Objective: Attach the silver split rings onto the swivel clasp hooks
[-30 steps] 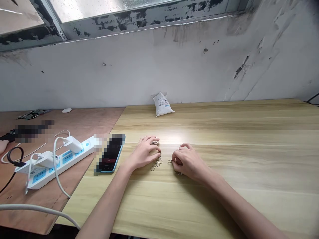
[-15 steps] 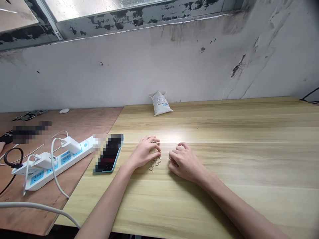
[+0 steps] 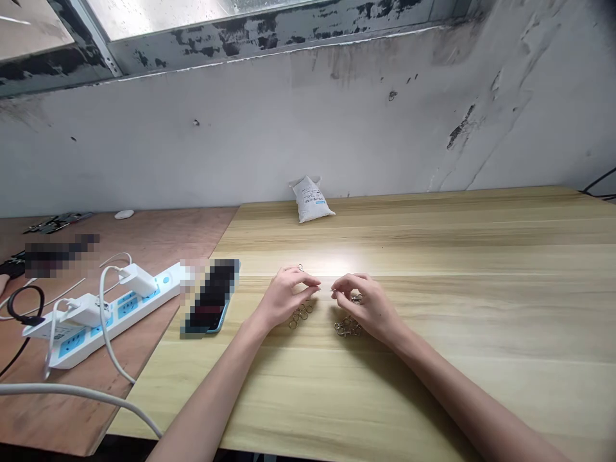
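We sit at a pale wood-grain tabletop below a stained white wall. Our left hand pinches a tiny metal piece, and our right hand pinches a second tiny metal piece, fingertips just apart. Below them lie roughly five linked split rings and one clump of metal clasps. Nearby are one phone, one power strip and one white sachet.

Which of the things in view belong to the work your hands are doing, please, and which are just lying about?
Part of the work: left hand, right hand, small metal rings, small metal clips.
Just lying about: phone, power strip, charger, white bag.
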Demonstrator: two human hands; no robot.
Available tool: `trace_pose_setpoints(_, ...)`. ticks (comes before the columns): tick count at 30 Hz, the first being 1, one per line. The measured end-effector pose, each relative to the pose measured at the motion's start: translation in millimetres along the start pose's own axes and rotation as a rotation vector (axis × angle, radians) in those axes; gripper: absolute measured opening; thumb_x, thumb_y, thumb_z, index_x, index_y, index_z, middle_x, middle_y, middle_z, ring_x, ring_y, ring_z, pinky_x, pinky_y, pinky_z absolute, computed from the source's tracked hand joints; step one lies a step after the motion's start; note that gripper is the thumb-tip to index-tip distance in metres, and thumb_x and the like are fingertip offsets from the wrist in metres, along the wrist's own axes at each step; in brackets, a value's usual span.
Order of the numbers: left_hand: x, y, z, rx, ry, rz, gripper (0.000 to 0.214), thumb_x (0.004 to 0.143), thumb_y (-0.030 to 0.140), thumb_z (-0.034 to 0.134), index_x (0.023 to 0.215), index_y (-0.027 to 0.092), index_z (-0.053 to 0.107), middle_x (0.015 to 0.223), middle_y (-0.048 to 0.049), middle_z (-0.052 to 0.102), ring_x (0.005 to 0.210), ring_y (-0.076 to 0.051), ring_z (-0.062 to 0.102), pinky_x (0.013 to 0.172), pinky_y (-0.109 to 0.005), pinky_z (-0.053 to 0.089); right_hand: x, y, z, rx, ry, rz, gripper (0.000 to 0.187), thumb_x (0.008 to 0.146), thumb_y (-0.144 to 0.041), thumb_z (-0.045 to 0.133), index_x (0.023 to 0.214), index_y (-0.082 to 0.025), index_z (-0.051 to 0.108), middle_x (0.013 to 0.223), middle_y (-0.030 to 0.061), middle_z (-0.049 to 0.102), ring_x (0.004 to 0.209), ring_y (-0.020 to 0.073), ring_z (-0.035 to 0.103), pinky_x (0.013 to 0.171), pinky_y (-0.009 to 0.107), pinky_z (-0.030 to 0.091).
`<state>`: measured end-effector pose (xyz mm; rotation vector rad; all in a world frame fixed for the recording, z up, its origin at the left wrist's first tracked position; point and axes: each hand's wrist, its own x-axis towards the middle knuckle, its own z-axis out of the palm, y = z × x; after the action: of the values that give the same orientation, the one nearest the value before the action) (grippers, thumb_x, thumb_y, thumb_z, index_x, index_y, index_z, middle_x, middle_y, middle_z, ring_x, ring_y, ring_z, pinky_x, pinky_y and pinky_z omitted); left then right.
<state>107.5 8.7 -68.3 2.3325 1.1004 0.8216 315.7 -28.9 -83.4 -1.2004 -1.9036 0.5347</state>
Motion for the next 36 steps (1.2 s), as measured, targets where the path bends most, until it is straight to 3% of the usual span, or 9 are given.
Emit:
trace_pose_setpoints(4, 0.2, -1.4, 0.1, 0.005, 0.019, -0.011, 0.011, 0.087, 0.032, 0.065, 0.086, 0.025, 0.074, 0.087, 0.0005, 0.076, 0.086, -0.019, 0.068, 0.1, -0.041, 0.042, -0.2, -2.3, 1.1, 0.01, 0.013, -0.006, 0.009, 0.086, -0.023, 0.054, 0.082, -0.023, 0.062, 0.082, 0.0016, 0.071, 0.079, 0.018, 0.065, 0.075, 0.033, 0.049)
trace_pose_setpoints(8, 0.0, -2.5, -0.4, 0.061, 0.046, -0.026, 0.005, 0.084, 0.028, 0.069, 0.084, 0.025, 0.073, 0.098, 0.0001, 0.076, 0.105, -0.022, 0.065, 0.1, -0.044, 0.041, -0.2, -0.8, 1.8, -0.018, 0.034, -0.044, 0.01, 0.09, -0.027, 0.056, 0.085, -0.023, 0.063, 0.091, 0.0047, 0.072, 0.092, 0.0215, 0.065, 0.086, 0.039, 0.048)
trace_pose_setpoints(14, -2.2, -1.8, 0.7, 0.176, 0.048, 0.038, 0.003, 0.081, 0.028, 0.073, 0.079, 0.026, 0.074, 0.134, -0.0019, 0.061, 0.137, -0.028, 0.041, 0.11, -0.053, 0.032, 0.2, 4.7, 2.6, -0.109, 0.075, -0.086, 0.014, 0.092, -0.03, 0.057, 0.085, -0.025, 0.068, 0.123, 0.0073, 0.066, 0.117, 0.0273, 0.056, 0.098, 0.05, 0.041)
trace_pose_setpoints(20, -1.8, 2.1, -0.1, 0.258, 0.014, 0.113, 0.008, 0.083, 0.03, 0.07, 0.079, 0.026, 0.075, 0.153, -0.0022, 0.04, 0.149, -0.028, 0.019, 0.119, -0.06, 0.013, 0.8, 7.8, 4.0, -0.216, 0.106, -0.107, 0.015, 0.091, -0.034, 0.059, 0.085, -0.027, 0.071, 0.143, 0.0065, 0.051, 0.137, 0.0324, 0.037, 0.107, 0.061, 0.03)
trace_pose_setpoints(29, -1.4, 4.7, 0.8, 0.162, -0.036, 0.112, 0.011, 0.085, 0.031, 0.068, 0.079, 0.025, 0.075, 0.154, -0.0004, 0.038, 0.151, -0.025, 0.011, 0.12, -0.06, 0.005, -2.7, 11.6, 8.2, -0.443, 0.174, -0.089, 0.019, 0.091, -0.035, 0.057, 0.087, -0.026, 0.074, 0.14, 0.0072, 0.054, 0.143, 0.0351, 0.027, 0.112, 0.065, 0.021)
trace_pose_setpoints(33, -1.9, 7.6, 2.6, 0.081, -0.027, 0.052, 0.012, 0.086, 0.031, 0.067, 0.079, 0.023, 0.073, 0.146, -0.0023, 0.049, 0.15, -0.025, 0.017, 0.121, -0.059, 0.003, -5.5, 0.0, 9.5, -0.483, 0.099, -0.151, 0.022, 0.09, -0.036, 0.057, 0.095, -0.024, 0.074, 0.143, 0.009, 0.052, 0.146, 0.0343, 0.021, 0.116, 0.062, 0.015)
trace_pose_setpoints(36, -2.3, 10.7, 4.2, 0.014, -0.039, 0.031, 0.01, 0.086, 0.031, 0.067, 0.082, 0.023, 0.072, 0.138, -0.0032, 0.057, 0.148, -0.024, 0.025, 0.121, -0.057, 0.003, -5.7, -4.6, 12.8, -0.491, 0.06, -0.184, 0.022, 0.09, -0.038, 0.057, 0.096, -0.025, 0.074, 0.142, 0.0084, 0.053, 0.145, 0.0344, 0.025, 0.116, 0.063, 0.016)
